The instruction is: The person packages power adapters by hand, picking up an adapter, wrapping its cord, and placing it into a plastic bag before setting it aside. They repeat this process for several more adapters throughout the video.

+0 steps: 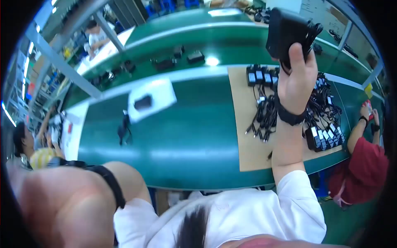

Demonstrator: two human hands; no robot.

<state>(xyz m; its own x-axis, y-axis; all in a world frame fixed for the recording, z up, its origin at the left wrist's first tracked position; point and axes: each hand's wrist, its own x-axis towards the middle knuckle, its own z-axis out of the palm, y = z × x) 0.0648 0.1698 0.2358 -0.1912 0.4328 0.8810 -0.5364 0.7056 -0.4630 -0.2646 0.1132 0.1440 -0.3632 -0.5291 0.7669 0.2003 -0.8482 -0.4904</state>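
Note:
My right hand (297, 78) is raised over the right side of the bench, closed round a black power adapter (285, 33) whose black cable is bunched beside it. Close to the camera at the lower left, my left hand (62, 202) is large and smeared; its fingers cannot be made out. Below my right arm, a brown cardboard sheet (252, 153) carries rows of adapters (324, 138) with white labels and heaps of black cables (264, 113). Further left, one black adapter (143, 101) lies on a white sheet (165, 93), with a small black cabled piece (124, 130) beside it.
Beyond the green bench (198, 144) runs a green belt (231, 53) with several black adapters (163, 63) on it. A grey post (68, 68) rises at the left. One person in red (362, 165) works at the right, another in yellow (41, 157) at the left.

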